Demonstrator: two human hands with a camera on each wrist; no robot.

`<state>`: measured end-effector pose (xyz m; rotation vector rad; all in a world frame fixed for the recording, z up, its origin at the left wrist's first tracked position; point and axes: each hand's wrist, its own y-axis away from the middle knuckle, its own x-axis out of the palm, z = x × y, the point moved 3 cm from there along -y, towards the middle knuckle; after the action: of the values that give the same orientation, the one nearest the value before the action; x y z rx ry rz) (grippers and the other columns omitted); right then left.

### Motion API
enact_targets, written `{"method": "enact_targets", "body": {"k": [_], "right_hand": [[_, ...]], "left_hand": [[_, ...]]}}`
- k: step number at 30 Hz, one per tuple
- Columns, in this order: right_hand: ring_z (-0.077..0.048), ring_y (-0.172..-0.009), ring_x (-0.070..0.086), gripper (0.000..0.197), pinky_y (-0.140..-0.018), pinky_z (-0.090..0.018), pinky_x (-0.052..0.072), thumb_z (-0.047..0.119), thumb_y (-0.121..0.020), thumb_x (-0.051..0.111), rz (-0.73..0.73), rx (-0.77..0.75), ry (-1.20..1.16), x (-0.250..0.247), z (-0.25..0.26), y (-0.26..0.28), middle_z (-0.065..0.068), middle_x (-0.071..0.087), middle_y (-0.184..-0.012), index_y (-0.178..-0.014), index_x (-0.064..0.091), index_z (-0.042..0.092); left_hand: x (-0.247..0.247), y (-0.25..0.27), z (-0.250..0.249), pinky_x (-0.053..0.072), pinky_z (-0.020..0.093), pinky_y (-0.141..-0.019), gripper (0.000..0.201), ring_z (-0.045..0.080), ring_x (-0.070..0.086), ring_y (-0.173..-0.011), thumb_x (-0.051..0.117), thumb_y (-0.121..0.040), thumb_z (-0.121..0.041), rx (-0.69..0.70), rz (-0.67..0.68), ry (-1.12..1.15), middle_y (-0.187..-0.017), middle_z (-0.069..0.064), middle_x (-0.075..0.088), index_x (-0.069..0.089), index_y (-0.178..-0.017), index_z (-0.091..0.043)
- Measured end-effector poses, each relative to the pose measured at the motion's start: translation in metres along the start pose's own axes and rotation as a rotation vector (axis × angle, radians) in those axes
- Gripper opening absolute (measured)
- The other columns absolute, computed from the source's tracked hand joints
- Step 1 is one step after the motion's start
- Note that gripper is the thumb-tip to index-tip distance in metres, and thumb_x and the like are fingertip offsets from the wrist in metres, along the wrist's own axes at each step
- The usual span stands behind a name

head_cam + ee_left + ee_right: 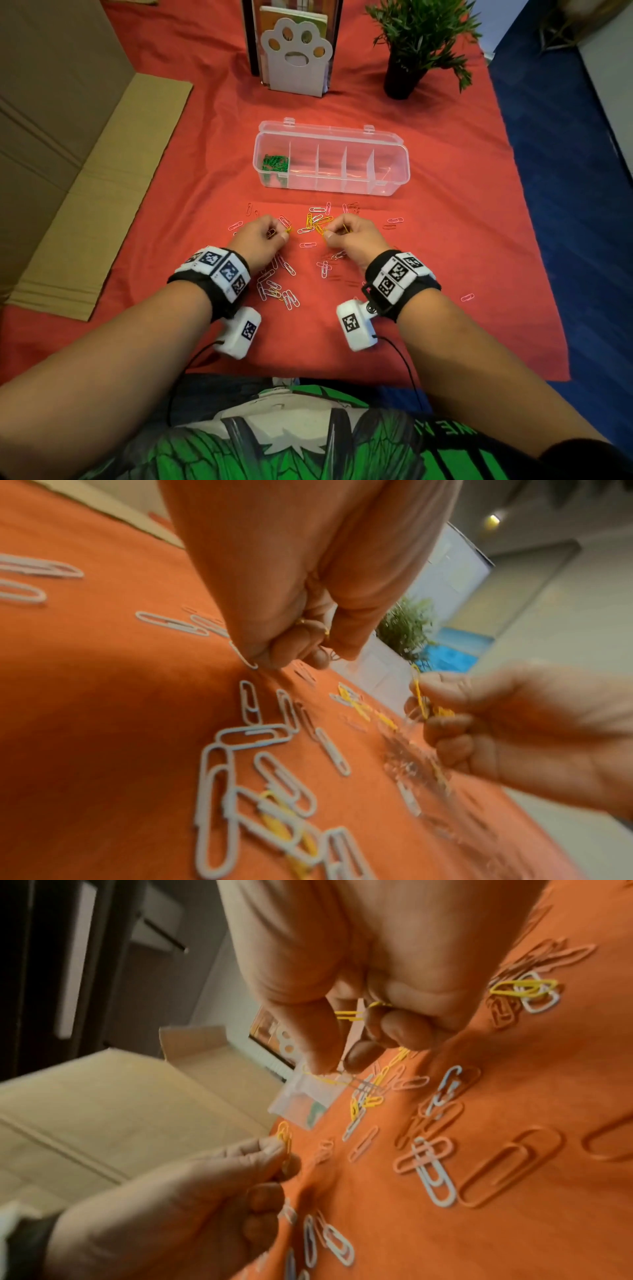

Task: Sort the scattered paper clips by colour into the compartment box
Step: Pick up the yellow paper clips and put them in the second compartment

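A red cloth (445,240) covers the work surface, and going left to right across it the head view shows flattened brown cardboard (85,205) along the left edge, a white paw-shaped holder (296,58) with booklets at the back, a potted green plant (421,41) to its right, and blue floor (565,171) beyond the cloth's right edge. The clear compartment box (390,185) sits open in the middle, well beyond the hands, with green paper clips (275,162) in its leftmost compartment; its other compartments look bare, though the clear walls make that hard to judge. Between box and body lie the scattered paper clips (277,291): white, pink, yellow and some red ones that nearly vanish against the cloth. The left hand (262,240) has its fingers curled, pinching a yellow clip (288,231) at thumb and forefinger. The right hand (352,236) is likewise curled, holding yellow clips (349,1015), one end touching the yellow cluster (317,222) on the cloth. Both wrist views are blurred, so the number of clips held cannot be told. A green printed shirt (274,445) is cut off at the bottom edge.
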<state>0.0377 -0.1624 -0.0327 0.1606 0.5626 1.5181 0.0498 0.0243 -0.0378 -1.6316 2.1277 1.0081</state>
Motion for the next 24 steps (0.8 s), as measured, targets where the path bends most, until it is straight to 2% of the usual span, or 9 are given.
{"method": "enact_targets", "body": {"k": [3, 5, 7, 10, 13, 15, 18, 21, 24], "right_hand": [[-0.003, -0.048, 0.045, 0.029, -0.041, -0.014, 0.033, -0.008, -0.082, 0.058, -0.011, 0.047, -0.223, -0.005, 0.001, 0.007, 0.0, 0.051, -0.064, -0.067, 0.054, 0.017], [-0.003, -0.046, 0.042, 0.028, -0.038, -0.015, 0.026, -0.005, -0.084, 0.056, 0.0, 0.083, -0.296, -0.007, 0.002, 0.011, 0.0, 0.054, -0.067, -0.071, 0.054, 0.019], [-0.002, -0.044, 0.038, 0.026, -0.038, -0.015, 0.024, -0.004, -0.087, 0.051, 0.027, 0.105, -0.366, -0.01, 0.003, 0.014, 0.0, 0.058, -0.069, -0.079, 0.055, 0.02], [-0.005, -0.049, 0.037, 0.029, -0.041, -0.015, 0.027, -0.002, -0.092, 0.039, 0.082, 0.144, -0.478, -0.013, 0.007, 0.021, 0.001, 0.053, -0.069, -0.089, 0.057, 0.02], [-0.011, -0.056, 0.043, 0.023, -0.046, -0.019, 0.036, 0.006, -0.094, 0.035, 0.131, 0.217, -0.655, -0.016, 0.007, 0.031, -0.002, 0.048, -0.07, -0.083, 0.055, 0.011], [-0.013, -0.057, 0.044, 0.023, -0.045, -0.02, 0.04, 0.011, -0.093, 0.037, 0.154, 0.255, -0.68, -0.018, 0.004, 0.039, -0.003, 0.046, -0.069, -0.075, 0.052, 0.01], [-0.011, -0.053, 0.041, 0.026, -0.042, -0.019, 0.038, 0.014, -0.095, 0.036, 0.159, 0.263, -0.58, -0.018, -0.004, 0.047, -0.001, 0.043, -0.066, -0.074, 0.051, 0.012], [-0.01, -0.049, 0.041, 0.027, -0.04, -0.018, 0.037, 0.006, -0.097, 0.034, 0.145, 0.26, -0.511, -0.022, -0.017, 0.055, -0.001, 0.042, -0.064, -0.081, 0.055, 0.011], [-0.01, -0.053, 0.042, 0.028, -0.042, -0.018, 0.041, 0.001, -0.096, 0.035, 0.15, 0.253, -0.471, -0.028, -0.025, 0.065, -0.001, 0.045, -0.067, -0.088, 0.06, 0.009]], "left_hand": [[0.002, 0.005, 0.002, 0.036, 0.022, -0.05, 0.018, 0.012, 0.042, -0.055, 0.054, -0.089, -0.012, -0.123, 0.061, 0.411, -0.07, -0.001, 0.049, 0.051, -0.077, -0.025], [0.004, 0.011, -0.001, 0.034, 0.014, -0.039, 0.022, 0.005, 0.045, -0.052, 0.045, -0.092, -0.004, -0.197, 0.167, 0.671, -0.075, 0.0, 0.051, 0.053, -0.089, -0.024], [0.001, 0.019, -0.006, 0.035, 0.012, -0.04, 0.027, 0.003, 0.048, -0.05, 0.038, -0.093, -0.001, -0.259, 0.261, 0.851, -0.071, -0.001, 0.05, 0.056, -0.093, -0.021], [-0.004, 0.028, -0.006, 0.043, 0.017, -0.045, 0.024, 0.009, 0.05, -0.051, 0.037, -0.088, -0.01, -0.36, 0.338, 1.043, -0.068, 0.001, 0.049, 0.059, -0.08, -0.014], [-0.004, 0.035, -0.006, 0.045, 0.017, -0.045, 0.027, 0.01, 0.05, -0.051, 0.039, -0.089, -0.024, -0.407, 0.385, 1.081, -0.064, -0.001, 0.049, 0.052, -0.067, -0.016], [-0.003, 0.038, -0.003, 0.043, 0.015, -0.042, 0.031, 0.006, 0.049, -0.047, 0.045, -0.093, -0.031, -0.369, 0.359, 1.023, -0.059, -0.003, 0.052, 0.049, -0.065, -0.019], [-0.002, 0.043, 0.001, 0.043, 0.013, -0.041, 0.021, 0.003, 0.048, -0.045, 0.048, -0.093, -0.023, -0.288, 0.341, 0.978, -0.061, -0.003, 0.051, 0.052, -0.073, -0.017], [0.0, 0.05, 0.007, 0.049, 0.015, -0.045, 0.017, 0.002, 0.054, -0.048, 0.047, -0.093, -0.014, -0.29, 0.34, 0.962, -0.062, -0.003, 0.056, 0.055, -0.078, -0.015], [0.004, 0.056, 0.01, 0.051, 0.015, -0.046, 0.015, 0.001, 0.057, -0.049, 0.049, -0.092, -0.006, -0.297, 0.337, 0.851, -0.065, -0.002, 0.055, 0.056, -0.081, -0.015]]}}
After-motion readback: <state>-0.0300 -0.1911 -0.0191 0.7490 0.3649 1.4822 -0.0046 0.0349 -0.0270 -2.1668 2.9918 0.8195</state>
